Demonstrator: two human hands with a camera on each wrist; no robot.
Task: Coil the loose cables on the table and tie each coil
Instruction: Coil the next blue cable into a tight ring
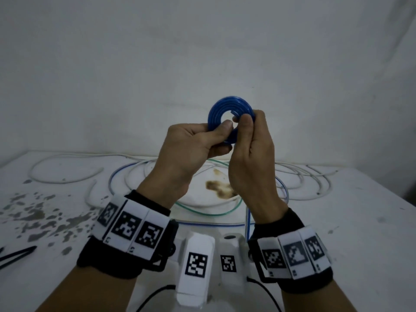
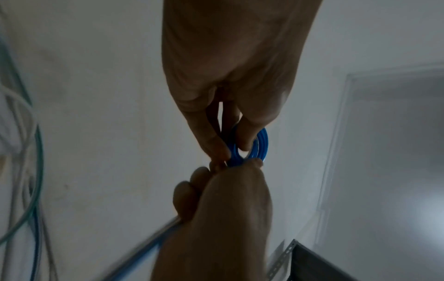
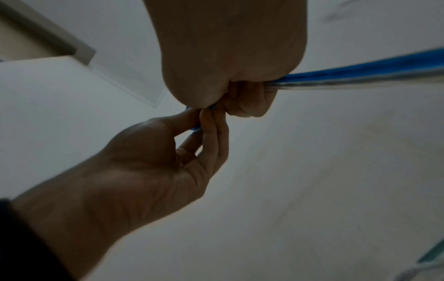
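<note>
Blue cable [image 1: 225,113], wound into a small flat coil of several turns, is held up in front of the wall, above the table [image 1: 337,221]. Left hand [image 1: 191,149] has its grip closed on the lower left of the coil, thumb on the near face and fingers behind; right hand [image 1: 252,149] has its grip closed on the right side, thumb and forefinger pinching the ring. A loose tail of the same cable runs out from under the right hand's curled fingers, blurred in the right wrist view, and drops toward the table between the wrists. On the table below lie more loose cables: one green cable [image 1: 209,212] looping round a brown stain [image 1: 218,188], and white cables [image 1: 67,176] in wide loops at left and right, too tangled to count. Two black cable ties [image 1: 18,253] lie at the left edge, near grey speckled marks. Both wrists carry black bands with printed markers, and the raised hands hide part of the loops behind them
</note>
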